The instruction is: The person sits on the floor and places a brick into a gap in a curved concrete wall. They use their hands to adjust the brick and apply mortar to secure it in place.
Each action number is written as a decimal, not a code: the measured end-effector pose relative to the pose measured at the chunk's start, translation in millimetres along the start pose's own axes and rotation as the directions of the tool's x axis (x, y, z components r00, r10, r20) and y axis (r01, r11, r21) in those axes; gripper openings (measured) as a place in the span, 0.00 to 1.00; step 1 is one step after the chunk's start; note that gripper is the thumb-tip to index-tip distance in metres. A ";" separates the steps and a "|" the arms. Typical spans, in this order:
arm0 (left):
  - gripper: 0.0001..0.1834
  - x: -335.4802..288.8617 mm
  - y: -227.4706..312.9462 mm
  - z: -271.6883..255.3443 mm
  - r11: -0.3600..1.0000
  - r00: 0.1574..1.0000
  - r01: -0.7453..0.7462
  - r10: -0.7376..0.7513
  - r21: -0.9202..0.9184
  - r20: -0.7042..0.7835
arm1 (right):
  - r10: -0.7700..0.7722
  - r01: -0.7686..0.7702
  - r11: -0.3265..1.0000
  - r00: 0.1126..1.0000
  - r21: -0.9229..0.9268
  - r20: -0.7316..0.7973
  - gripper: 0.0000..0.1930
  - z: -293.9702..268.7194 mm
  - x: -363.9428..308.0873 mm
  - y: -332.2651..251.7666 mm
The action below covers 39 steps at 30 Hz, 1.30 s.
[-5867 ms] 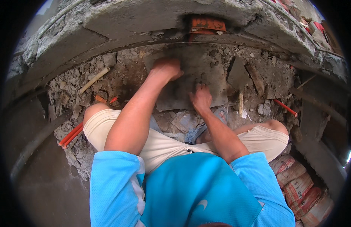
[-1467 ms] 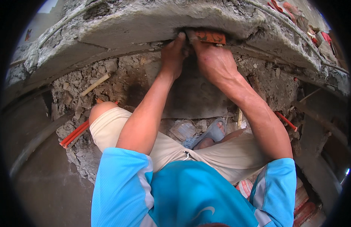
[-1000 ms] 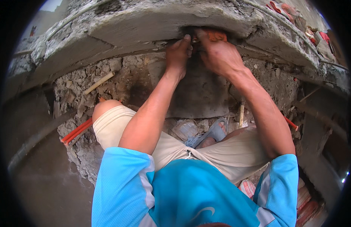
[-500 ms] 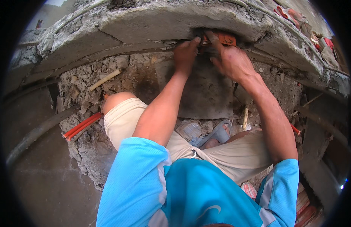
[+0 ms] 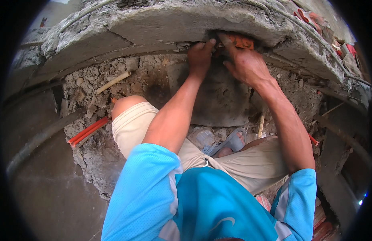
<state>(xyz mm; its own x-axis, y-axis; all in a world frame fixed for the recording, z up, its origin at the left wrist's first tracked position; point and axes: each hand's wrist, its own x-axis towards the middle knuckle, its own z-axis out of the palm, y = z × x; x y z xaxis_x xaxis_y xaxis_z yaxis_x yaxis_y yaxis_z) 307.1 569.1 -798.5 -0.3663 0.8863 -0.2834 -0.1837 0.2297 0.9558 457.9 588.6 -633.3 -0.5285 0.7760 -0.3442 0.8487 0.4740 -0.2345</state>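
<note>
An orange box-like piece [image 5: 241, 41] sits in a dark hole in the concrete wall face, partly hidden by my right hand. At the left side of this hole is my left hand [image 5: 200, 56], its fingers curled and its thumb tip at the opening; whatever it pinches is hidden. My right hand [image 5: 247, 64] reaches in with the index finger stretched along the orange piece's left side. Its thumb stands apart, below the hole, and its other fingers are mostly out of sight. A flat grey slab [image 5: 220, 100] lies below both hands.
Rough concrete [image 5: 166, 26] with a pipe along its top curves across the far side. On the rubble at left lie a pale stick [image 5: 113, 82] and red tubes [image 5: 88, 131]. A grey sandal [image 5: 233, 141] on a foot shows between my legs. Bricks and scraps [image 5: 314, 20] lie at upper right.
Both hands stay at the hole. My left hand has moved slightly to the right, and the whole view has shifted a little.
</note>
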 end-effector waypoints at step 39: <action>0.35 1.3 20.1 -1.7 0.937 0.976 -0.166 0.201 0.308 -0.085 | -0.129 0.146 0.985 0.977 0.091 -0.172 0.45 0.7 -17.2 45.0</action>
<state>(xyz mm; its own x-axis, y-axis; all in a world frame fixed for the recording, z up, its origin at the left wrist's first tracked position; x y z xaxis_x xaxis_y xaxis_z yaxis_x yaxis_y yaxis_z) 301.4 574.2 -779.8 -0.4723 0.8767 -0.0911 0.1693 0.1916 0.9668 505.2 596.3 -638.6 -0.6227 0.7680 -0.1495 0.7569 0.5429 -0.3637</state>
